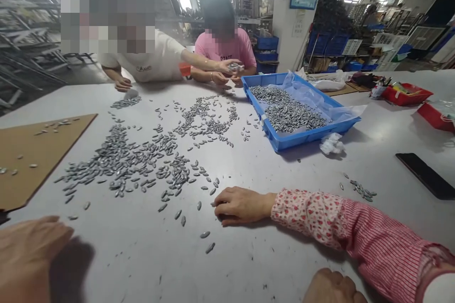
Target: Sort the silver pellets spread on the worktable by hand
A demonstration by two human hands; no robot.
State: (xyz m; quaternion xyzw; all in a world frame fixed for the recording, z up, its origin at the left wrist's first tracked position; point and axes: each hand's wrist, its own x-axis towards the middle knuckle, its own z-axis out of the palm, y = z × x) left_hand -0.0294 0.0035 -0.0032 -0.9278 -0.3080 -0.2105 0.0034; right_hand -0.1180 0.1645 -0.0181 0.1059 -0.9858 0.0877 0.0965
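Observation:
My left hand (pixel 30 244) is at the lower left, beside a cardboard sheet (pixel 46 151); its fingers are bent together and their tips are hidden. At the bottom edge, partly cut off, my right hand (pixel 332 288) is curled with knuckles up; whatever it may hold is hidden. Many small grey metallic oval pieces (pixel 113 151) lie spread over the white table (pixel 142 255). Two loose ones (pixel 205 235) lie between my hands. A co-worker's hand (pixel 241 206) in a red patterned sleeve reaches in from the right, its fingers by the pieces.
A blue tray (pixel 273 144) lined with plastic holds heaps of these pieces. Across the table sit two co-workers, one in white (pixel 152 61), one in pink (pixel 245 49); a hand (pixel 231 66) holds several pieces. Crumpled plastic (pixel 332 144), a phone (pixel 426 175) and red trays (pixel 408 97) lie rightward.

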